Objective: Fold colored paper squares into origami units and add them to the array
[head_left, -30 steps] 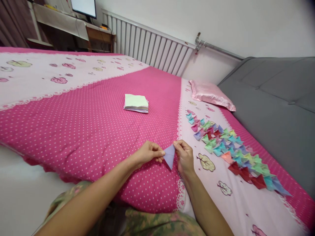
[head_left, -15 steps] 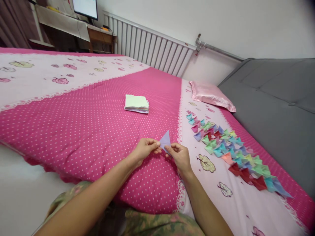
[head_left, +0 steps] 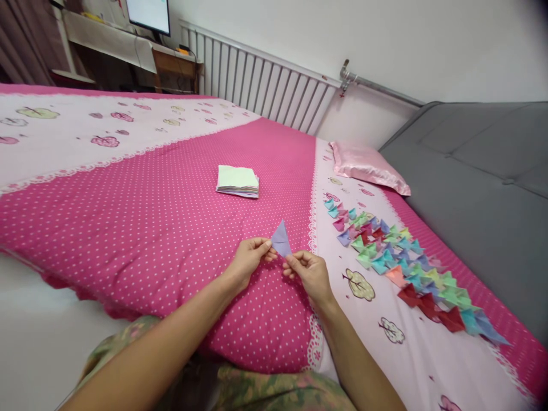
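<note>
Between my two hands is a small piece of folded lavender paper (head_left: 281, 238), triangular in outline, with a crease across it and one point upward. My left hand (head_left: 252, 257) pinches its left corner between thumb and fingers. The thumb and fingers of my right hand (head_left: 310, 271) close on its lower right corner. Both hands hover just over the pink dotted bedspread (head_left: 180, 228). Beyond them lies a stack of square paper sheets (head_left: 237, 180), pale green on top. To the right, many folded paper boats (head_left: 398, 262) in several colours stand in close rows.
A pink satin pillow (head_left: 368, 168) lies at the back right against a grey padded headboard (head_left: 479, 154). White metal railings (head_left: 261, 80) run along the wall. A desk (head_left: 175, 63) with a monitor (head_left: 149, 14) stands at the far left.
The lavender paper has shifted slightly left and tilted, showing more of its lower right side. My right fingers have slid down to its lower corner; my left hand moved a little left.
</note>
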`<control>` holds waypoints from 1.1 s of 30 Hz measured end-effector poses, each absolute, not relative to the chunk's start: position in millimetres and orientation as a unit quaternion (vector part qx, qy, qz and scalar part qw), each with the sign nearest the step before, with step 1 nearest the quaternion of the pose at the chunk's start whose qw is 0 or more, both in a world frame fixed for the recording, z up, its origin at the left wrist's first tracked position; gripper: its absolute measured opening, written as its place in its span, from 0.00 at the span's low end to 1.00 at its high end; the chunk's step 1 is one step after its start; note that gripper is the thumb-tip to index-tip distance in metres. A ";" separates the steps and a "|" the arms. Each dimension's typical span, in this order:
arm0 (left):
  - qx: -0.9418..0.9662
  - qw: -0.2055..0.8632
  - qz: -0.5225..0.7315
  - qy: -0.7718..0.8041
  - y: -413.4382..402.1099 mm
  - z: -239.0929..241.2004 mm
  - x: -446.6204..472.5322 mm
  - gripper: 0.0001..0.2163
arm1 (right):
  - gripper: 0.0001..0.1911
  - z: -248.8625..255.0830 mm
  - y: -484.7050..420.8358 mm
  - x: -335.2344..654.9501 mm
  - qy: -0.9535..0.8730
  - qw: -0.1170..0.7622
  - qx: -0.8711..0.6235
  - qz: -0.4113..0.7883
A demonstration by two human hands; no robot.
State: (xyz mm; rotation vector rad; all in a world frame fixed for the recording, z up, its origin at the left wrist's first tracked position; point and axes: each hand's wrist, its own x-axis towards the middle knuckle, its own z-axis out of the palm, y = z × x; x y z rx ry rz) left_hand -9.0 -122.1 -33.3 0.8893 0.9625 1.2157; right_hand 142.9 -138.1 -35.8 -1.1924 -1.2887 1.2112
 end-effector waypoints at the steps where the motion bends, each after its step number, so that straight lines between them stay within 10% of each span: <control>1: 0.390 0.626 0.529 0.421 -122.1 -33.2 -8.9 0.08 | 0.12 -35.7 -138.5 142.8 -0.536 0.480 -0.485 0.497; 33: 0.487 0.654 0.404 0.415 -127.9 -28.7 -6.6 0.09 | 0.18 -40.5 -134.2 144.1 -0.560 0.513 -0.435 0.484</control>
